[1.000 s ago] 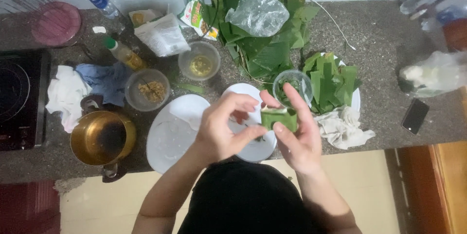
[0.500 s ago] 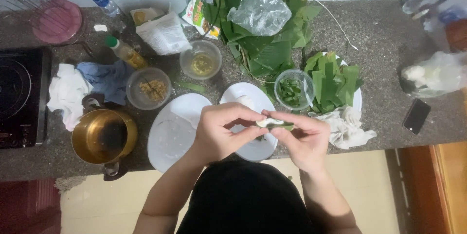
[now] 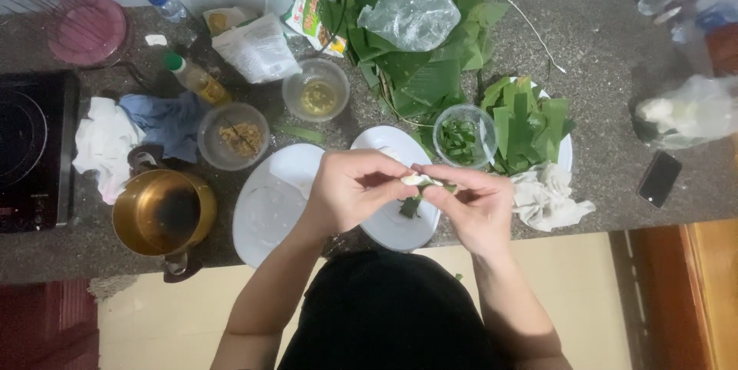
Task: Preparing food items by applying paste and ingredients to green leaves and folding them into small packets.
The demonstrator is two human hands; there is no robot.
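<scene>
Now, hands: the left hand [image 3: 357, 189] and the right hand [image 3: 469, 205] are brought together over the near edge of the counter, fingertips meeting.
Grip: both hands pinch a small white piece of dough [image 3: 415, 180] between them; a strip of green leaf [image 3: 410, 206] hangs under it from the same pinch.
Where it is: the dough is held in the air just above the small white plate [image 3: 403, 228], not resting on it.
Left of the hands: a larger white plate [image 3: 269, 205] lies just beside the small one; further left stands a brass-coloured pot [image 3: 161, 212] with a dark inside.
Far side, left: a plastic bowl of brown filling [image 3: 233, 136], a clear bowl with yellowish liquid [image 3: 316, 90], a small bottle with a green cap [image 3: 196, 78], and a blue cloth [image 3: 165, 120] beside a white cloth [image 3: 104, 143].
Far side, middle: a heap of large green leaves [image 3: 419, 63] with a crumpled clear plastic bag [image 3: 409, 10] lying on top.
Right of the hands: a clear tub of chopped greens [image 3: 463, 136], touching a plate stacked with cut leaf pieces [image 3: 526, 120]; a crumpled white rag [image 3: 547, 197] lies near the right hand.
Far right: a dark phone [image 3: 659, 179] lies flat on the counter [image 3: 600, 70].
Far left: a black induction hob [image 3: 34, 151] sits at the counter's edge.
</scene>
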